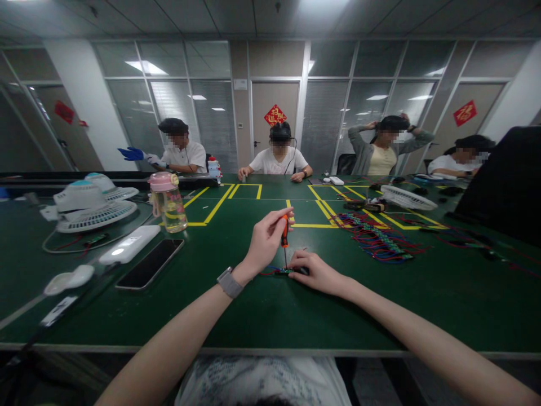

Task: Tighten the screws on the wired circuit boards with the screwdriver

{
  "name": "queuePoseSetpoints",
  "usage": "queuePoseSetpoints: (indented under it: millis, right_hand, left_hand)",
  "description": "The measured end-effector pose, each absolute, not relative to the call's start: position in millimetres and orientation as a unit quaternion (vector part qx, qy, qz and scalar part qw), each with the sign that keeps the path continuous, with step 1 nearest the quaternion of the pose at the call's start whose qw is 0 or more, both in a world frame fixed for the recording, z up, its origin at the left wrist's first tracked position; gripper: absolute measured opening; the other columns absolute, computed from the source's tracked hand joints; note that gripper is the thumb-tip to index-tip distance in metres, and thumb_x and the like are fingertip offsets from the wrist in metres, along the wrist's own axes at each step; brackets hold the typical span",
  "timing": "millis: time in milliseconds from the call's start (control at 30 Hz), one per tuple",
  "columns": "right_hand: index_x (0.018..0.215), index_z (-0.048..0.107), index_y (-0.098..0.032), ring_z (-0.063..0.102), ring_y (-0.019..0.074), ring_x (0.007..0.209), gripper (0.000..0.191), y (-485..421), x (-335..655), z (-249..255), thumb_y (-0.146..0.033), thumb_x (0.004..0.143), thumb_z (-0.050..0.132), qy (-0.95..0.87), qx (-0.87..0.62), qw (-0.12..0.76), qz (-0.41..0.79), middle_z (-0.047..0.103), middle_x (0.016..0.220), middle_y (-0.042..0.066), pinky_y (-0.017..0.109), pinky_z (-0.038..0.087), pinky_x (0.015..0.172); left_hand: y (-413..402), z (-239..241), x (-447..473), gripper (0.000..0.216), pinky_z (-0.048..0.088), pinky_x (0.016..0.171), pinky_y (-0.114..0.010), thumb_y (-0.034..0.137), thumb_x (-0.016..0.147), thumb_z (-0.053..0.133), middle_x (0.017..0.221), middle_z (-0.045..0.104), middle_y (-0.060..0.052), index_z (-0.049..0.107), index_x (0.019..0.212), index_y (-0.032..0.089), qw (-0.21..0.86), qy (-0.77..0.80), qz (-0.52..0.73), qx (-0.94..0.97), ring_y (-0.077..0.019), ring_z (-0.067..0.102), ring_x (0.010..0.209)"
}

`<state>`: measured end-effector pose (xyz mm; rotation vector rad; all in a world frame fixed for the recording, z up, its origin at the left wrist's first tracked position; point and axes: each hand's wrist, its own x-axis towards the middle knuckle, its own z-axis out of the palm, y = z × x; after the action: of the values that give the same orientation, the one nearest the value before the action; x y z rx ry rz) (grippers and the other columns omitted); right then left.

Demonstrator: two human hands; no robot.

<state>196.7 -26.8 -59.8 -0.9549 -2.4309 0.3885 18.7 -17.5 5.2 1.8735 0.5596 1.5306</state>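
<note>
My left hand (pixel 265 239) is closed around a small screwdriver (pixel 285 232) with an orange and black handle, held upright with its tip down on a small circuit board (pixel 282 271). The board lies on the green table (pixel 262 310) with red and blue wires attached. My right hand (pixel 315 270) presses down on the board's right end, its fingers curled over it. A grey watch is on my left wrist.
A black phone (pixel 150 263), a white power bank (pixel 129 245), a pink-capped bottle (pixel 168 202) and white fans (pixel 93 206) lie to the left. A bundle of red and blue wires (pixel 378 239) lies to the right. Several other people sit at the far side.
</note>
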Motion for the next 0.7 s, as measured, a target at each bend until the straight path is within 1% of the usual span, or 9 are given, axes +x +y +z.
queuePoseSetpoints:
  millis: [100, 167, 233, 300, 400, 467, 567, 633, 700]
  right_hand:
    - [0.103, 0.07, -0.018, 0.058, 0.0164, 0.08, 0.022, -26.8, 196.8, -60.3, -0.028, 0.087, 0.057, -0.892, -0.349, 0.249, 0.14, 0.06, 0.09, 0.006, 0.029, 0.046, 0.075]
    - [0.101, 0.07, -0.017, 0.058, 0.0166, 0.08, 0.022, -26.6, 196.8, -60.5, -0.028, 0.087, 0.057, -0.893, -0.347, 0.251, 0.137, 0.06, 0.09, 0.006, 0.029, 0.046, 0.076]
    - [0.101, 0.07, -0.017, 0.058, 0.0166, 0.08, 0.022, -26.6, 196.7, -60.1, -0.028, 0.088, 0.057, -0.894, -0.343, 0.252, 0.137, 0.06, 0.09, 0.007, 0.029, 0.046, 0.076]
    - [0.101, 0.07, -0.017, 0.058, 0.0165, 0.081, 0.022, -26.9, 196.8, -59.1, -0.028, 0.088, 0.057, -0.896, -0.343, 0.248, 0.137, 0.06, 0.09, 0.007, 0.029, 0.046, 0.076]
    - [0.102, 0.07, -0.017, 0.058, 0.0164, 0.08, 0.022, -27.8, 197.0, -57.6, -0.028, 0.088, 0.057, -0.896, -0.348, 0.241, 0.135, 0.06, 0.089, 0.006, 0.029, 0.046, 0.075]
    - [0.102, 0.07, -0.017, 0.057, 0.0163, 0.079, 0.022, -28.3, 197.0, -57.1, -0.028, 0.088, 0.057, -0.896, -0.35, 0.24, 0.134, 0.059, 0.089, 0.006, 0.029, 0.046, 0.075]
    - [0.103, 0.07, -0.017, 0.057, 0.0163, 0.079, 0.022, -28.4, 196.8, -57.3, -0.027, 0.088, 0.057, -0.895, -0.35, 0.24, 0.134, 0.06, 0.09, 0.006, 0.029, 0.046, 0.075]
    - [0.103, 0.07, -0.017, 0.057, 0.0165, 0.08, 0.022, -28.1, 196.8, -57.6, -0.026, 0.088, 0.057, -0.896, -0.349, 0.24, 0.135, 0.059, 0.09, 0.007, 0.029, 0.046, 0.076]
    - [0.103, 0.07, -0.017, 0.058, 0.0165, 0.081, 0.022, -27.7, 196.8, -57.7, -0.026, 0.088, 0.057, -0.896, -0.347, 0.239, 0.137, 0.059, 0.09, 0.007, 0.029, 0.046, 0.077]
  left_hand:
    - [-17.4, 3.9, 17.9, 0.022, 0.053, 0.073, -0.024, 0.028, 0.086, 0.058, 0.097, 0.061, -0.005, 0.067, 0.105, 0.02, 0.279, 0.243, 0.598, 0.711, -0.0138, 0.061, 0.085]
    - [-17.2, 3.9, 16.8, 0.018, 0.052, 0.073, -0.023, 0.029, 0.083, 0.062, 0.096, 0.058, -0.005, 0.07, 0.097, 0.02, 0.233, 0.259, 0.605, 0.716, -0.0136, 0.06, 0.086]
    - [-17.2, 4.4, 16.3, 0.019, 0.052, 0.078, -0.024, 0.029, 0.086, 0.058, 0.104, 0.055, -0.006, 0.07, 0.1, 0.021, 0.22, 0.26, 0.602, 0.722, -0.014, 0.059, 0.092]
    - [-17.1, 5.1, 16.6, 0.026, 0.051, 0.083, -0.026, 0.026, 0.092, 0.048, 0.113, 0.055, -0.007, 0.066, 0.11, 0.022, 0.252, 0.243, 0.593, 0.725, -0.0146, 0.059, 0.097]
    - [-16.3, 4.9, 17.5, 0.031, 0.053, 0.081, -0.029, 0.025, 0.093, 0.045, 0.11, 0.061, -0.008, 0.06, 0.12, 0.02, 0.322, 0.22, 0.58, 0.715, -0.0145, 0.062, 0.092]
    - [-15.7, 4.2, 17.4, 0.028, 0.054, 0.075, -0.027, 0.028, 0.089, 0.053, 0.102, 0.062, -0.006, 0.062, 0.115, 0.02, 0.315, 0.23, 0.582, 0.713, -0.0139, 0.062, 0.086]
    - [-15.6, 3.8, 16.3, 0.02, 0.052, 0.073, -0.024, 0.03, 0.082, 0.063, 0.097, 0.057, -0.005, 0.07, 0.099, 0.021, 0.239, 0.256, 0.601, 0.718, -0.0138, 0.059, 0.086]
    - [-16.0, 4.2, 15.9, 0.019, 0.051, 0.079, -0.025, 0.03, 0.085, 0.06, 0.101, 0.053, -0.006, 0.071, 0.098, 0.022, 0.208, 0.267, 0.606, 0.72, -0.0147, 0.057, 0.093]
    - [-16.4, 4.6, 16.4, 0.025, 0.049, 0.087, -0.027, 0.028, 0.09, 0.052, 0.111, 0.052, -0.007, 0.07, 0.106, 0.023, 0.217, 0.259, 0.601, 0.725, -0.0158, 0.056, 0.102]
